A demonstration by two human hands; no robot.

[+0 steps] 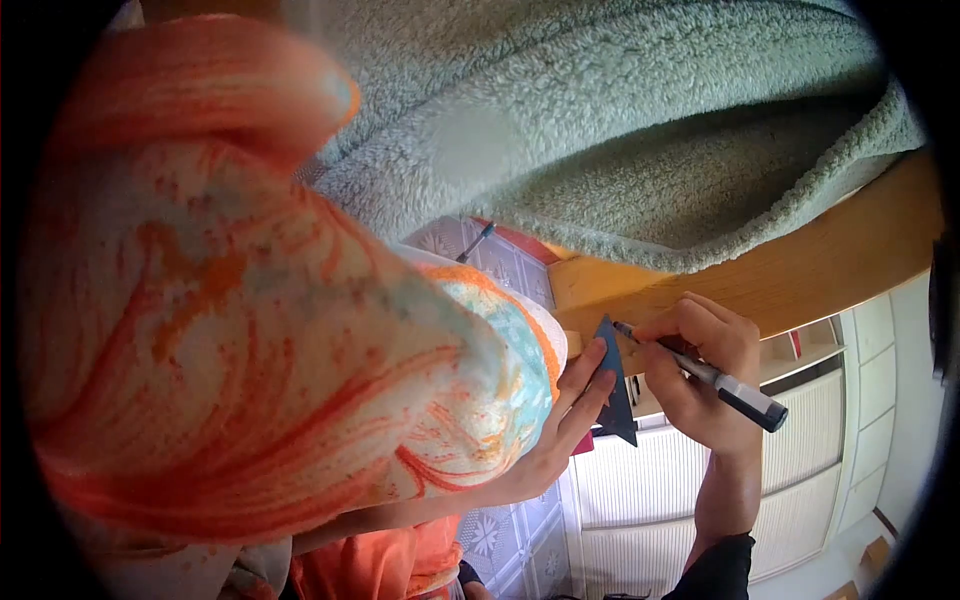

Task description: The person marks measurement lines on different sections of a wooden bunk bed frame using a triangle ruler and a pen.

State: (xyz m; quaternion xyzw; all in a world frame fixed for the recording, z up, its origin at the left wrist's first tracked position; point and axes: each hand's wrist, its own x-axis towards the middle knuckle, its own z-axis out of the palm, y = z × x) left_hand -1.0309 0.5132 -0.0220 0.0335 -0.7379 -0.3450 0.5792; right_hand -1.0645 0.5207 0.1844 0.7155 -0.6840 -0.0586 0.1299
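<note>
In the head view, my right hand (pixel 705 370) is closed round a marker pen (pixel 745 397) with a pale barrel and a dark end. Its tip points at the upper corner of a flat, dark triangular piece (pixel 618 400). My left hand (pixel 565 430) presses its fingers on the triangular piece, which lies beside a length of light wood (pixel 640 300). Whether the pen tip touches the wood or the triangle's edge is too fine to tell. Orange-and-white patterned cloth (pixel 270 330) covers much of the left side and hides part of my left forearm.
A fluffy grey-green blanket (pixel 600 110) drapes over the wooden frame (pixel 800 260) at the top. A small tool with a thin shaft (pixel 476 243) lies on the patterned surface (pixel 520 280). White ribbed cabinet doors (pixel 650 480) stand behind my hands, with shelves (pixel 800 355) beside them.
</note>
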